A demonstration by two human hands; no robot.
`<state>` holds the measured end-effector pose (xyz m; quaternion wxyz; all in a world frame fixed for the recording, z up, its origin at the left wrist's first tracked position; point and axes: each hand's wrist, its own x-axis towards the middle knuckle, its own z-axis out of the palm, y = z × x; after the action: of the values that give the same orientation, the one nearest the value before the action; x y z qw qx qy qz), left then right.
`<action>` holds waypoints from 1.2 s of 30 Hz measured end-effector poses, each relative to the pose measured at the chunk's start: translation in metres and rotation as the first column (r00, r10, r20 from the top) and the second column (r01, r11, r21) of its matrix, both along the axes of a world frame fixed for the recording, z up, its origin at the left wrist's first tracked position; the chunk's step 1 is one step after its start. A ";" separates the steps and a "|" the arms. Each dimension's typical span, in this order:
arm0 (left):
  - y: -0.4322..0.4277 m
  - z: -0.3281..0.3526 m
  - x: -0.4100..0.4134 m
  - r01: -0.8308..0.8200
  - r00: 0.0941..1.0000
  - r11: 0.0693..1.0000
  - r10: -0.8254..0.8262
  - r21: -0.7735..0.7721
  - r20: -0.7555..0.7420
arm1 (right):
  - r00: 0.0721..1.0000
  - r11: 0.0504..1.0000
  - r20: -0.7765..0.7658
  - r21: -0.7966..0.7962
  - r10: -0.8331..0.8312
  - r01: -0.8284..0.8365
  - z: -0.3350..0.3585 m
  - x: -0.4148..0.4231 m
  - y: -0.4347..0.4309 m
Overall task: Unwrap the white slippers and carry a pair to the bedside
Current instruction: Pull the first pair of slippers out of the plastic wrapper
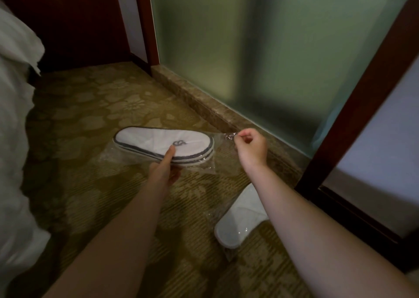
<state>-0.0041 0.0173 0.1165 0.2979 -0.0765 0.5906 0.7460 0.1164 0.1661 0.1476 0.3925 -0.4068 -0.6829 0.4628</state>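
A flat pair of white slippers (158, 142) with grey edging and a grey logo is stacked inside a clear plastic wrapper (217, 152), held above the carpet at mid-frame. My left hand (164, 168) grips the pair from below, thumb pressed on top near the logo. My right hand (250, 147) pinches the wrapper's crinkled right end between thumb and forefinger. A second white slipper pack (241, 218), also in clear plastic, lies on the carpet under my right forearm.
White bedding (13, 139) fills the left edge. A frosted glass panel (260, 48) on a stone sill (204, 103) runs along the right, with a dark wooden frame (353, 107). Patterned carpet (90, 116) lies between them.
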 end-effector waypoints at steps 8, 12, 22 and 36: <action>0.003 -0.002 0.006 0.043 0.998 0.998 -0.045 -0.050 -0.053 | 0.963 0.801 0.036 -0.564 0.265 -0.200 0.003 -0.009 -0.016; 0.004 -0.003 0.007 0.061 0.996 0.996 -0.065 -0.066 -0.067 | 0.988 0.800 -0.079 -0.579 0.135 -0.156 0.001 -0.007 -0.009; 0.009 -0.006 0.011 0.034 0.999 0.999 -0.035 -0.029 -0.036 | 0.910 0.533 -0.331 -0.737 0.251 -0.415 0.001 0.002 -0.006; 0.007 0.009 0.004 0.069 0.997 0.997 -0.070 0.015 0.024 | 0.884 0.591 -0.281 -0.663 0.373 -0.460 -0.001 -0.014 -0.018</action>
<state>-0.0005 0.0248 0.1251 0.3313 -0.0629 0.5841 0.7383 0.1021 0.1482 0.1463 0.1220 -0.3281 -0.5017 0.7910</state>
